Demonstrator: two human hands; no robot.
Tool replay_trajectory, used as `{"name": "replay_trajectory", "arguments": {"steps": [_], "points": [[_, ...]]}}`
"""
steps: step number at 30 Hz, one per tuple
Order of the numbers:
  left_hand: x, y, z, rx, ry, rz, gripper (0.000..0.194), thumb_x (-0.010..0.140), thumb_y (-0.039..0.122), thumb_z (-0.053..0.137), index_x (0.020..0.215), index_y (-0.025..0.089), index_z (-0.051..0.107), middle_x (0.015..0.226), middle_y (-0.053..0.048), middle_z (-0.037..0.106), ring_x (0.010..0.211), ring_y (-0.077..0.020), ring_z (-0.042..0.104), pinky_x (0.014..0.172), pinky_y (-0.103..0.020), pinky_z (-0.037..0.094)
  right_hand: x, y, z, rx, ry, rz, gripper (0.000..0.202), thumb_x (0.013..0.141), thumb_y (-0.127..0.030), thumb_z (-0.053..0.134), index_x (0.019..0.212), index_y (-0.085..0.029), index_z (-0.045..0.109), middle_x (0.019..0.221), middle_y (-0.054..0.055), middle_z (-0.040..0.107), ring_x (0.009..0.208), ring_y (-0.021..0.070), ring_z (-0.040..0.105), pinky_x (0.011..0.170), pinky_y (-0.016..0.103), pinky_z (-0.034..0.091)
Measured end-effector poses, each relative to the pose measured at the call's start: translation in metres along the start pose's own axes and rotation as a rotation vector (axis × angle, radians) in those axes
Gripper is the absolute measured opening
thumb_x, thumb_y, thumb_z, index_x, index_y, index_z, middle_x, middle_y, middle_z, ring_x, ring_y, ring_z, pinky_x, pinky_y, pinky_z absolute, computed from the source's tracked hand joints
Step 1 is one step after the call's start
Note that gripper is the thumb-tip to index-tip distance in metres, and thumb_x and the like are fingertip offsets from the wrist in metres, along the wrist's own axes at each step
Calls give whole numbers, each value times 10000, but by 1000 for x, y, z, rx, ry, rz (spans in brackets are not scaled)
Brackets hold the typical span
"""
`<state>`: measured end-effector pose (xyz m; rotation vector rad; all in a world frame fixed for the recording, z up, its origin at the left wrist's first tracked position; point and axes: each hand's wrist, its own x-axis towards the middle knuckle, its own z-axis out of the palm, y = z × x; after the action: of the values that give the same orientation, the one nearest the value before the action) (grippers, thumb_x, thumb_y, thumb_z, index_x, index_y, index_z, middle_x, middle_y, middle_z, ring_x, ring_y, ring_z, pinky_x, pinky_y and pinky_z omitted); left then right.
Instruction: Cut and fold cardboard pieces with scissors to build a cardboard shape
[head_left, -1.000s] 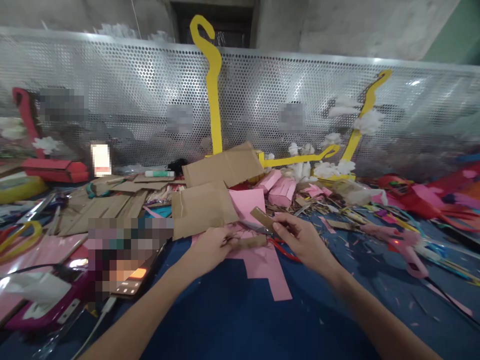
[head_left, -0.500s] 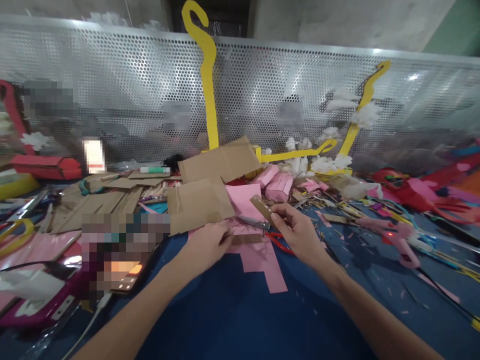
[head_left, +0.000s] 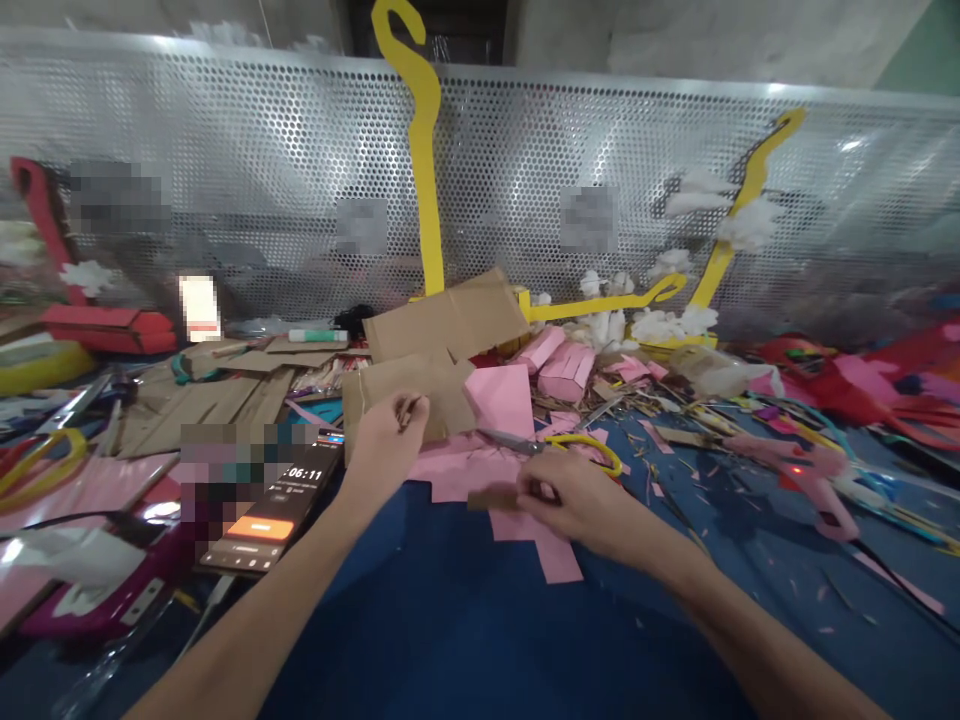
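My left hand [head_left: 386, 440] is raised in front of a piece of brown cardboard [head_left: 446, 400], its fingers curled together; what they hold, if anything, is too small to name. Lower and to the right, my right hand [head_left: 574, 500] has its fingers closed at the right end of a narrow cardboard strip [head_left: 491, 500]. Beneath that strip lies a cut pink sheet [head_left: 559, 560] with stepped edges. Just beyond my right hand are scissors [head_left: 604, 450] with yellow handles, their blades pointing left over the pink paper. Another pink sheet [head_left: 510, 395] lies behind the blades.
A pink glue gun [head_left: 802, 475] with a lit red light rests on the right. On the left are a phone [head_left: 274, 500] and a purple case [head_left: 112, 590]. Tall yellow hooked shapes [head_left: 426, 180] stand before a perforated metal panel [head_left: 300, 150]. Scraps litter the blue surface [head_left: 420, 640].
My left hand has risen off the pink sheet, moving left. My right hand has come down and left from its raised position, where it held a cardboard strip. The yellow scissor handles now show.
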<state>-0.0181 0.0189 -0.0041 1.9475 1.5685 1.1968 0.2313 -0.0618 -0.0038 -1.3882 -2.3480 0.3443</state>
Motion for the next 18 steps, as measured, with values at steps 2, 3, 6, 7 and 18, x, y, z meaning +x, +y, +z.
{"name": "replay_trajectory", "arguments": {"steps": [2,3,6,7,18], "points": [[0,0,1,-2,-13,7,284,926,362,464,693,201,487,645,38,459,640,-135,454,620,-264,312,6,8,5,-55,132,101,150,878,-183,603,731,-204,582,730,6,647,691,168,559,631,280,328],[0,0,2,0,-20,13,282,925,362,466,694,201,488,643,39,451,637,-133,449,620,-265,309,9,12,6,-70,183,145,148,875,-176,597,731,-203,581,725,9,646,677,170,557,628,284,324],[-1,1,2,-3,-18,11,274,921,363,470,702,201,495,642,38,447,635,-134,440,620,-268,306,11,12,5,-63,250,197,116,892,-192,578,777,-204,590,727,8,642,657,166,555,617,281,329],[-1,1,2,-8,-11,7,274,921,366,471,703,201,498,642,37,452,638,-135,441,623,-268,309,10,9,5,-32,230,178,111,906,-213,572,798,-206,597,733,5,641,655,162,552,608,275,332],[-4,6,2,-24,14,63,252,927,344,491,786,187,627,687,15,591,636,-132,507,618,-252,356,26,11,28,39,355,176,129,842,-195,604,714,-198,591,688,15,635,677,183,553,695,320,380]]}}
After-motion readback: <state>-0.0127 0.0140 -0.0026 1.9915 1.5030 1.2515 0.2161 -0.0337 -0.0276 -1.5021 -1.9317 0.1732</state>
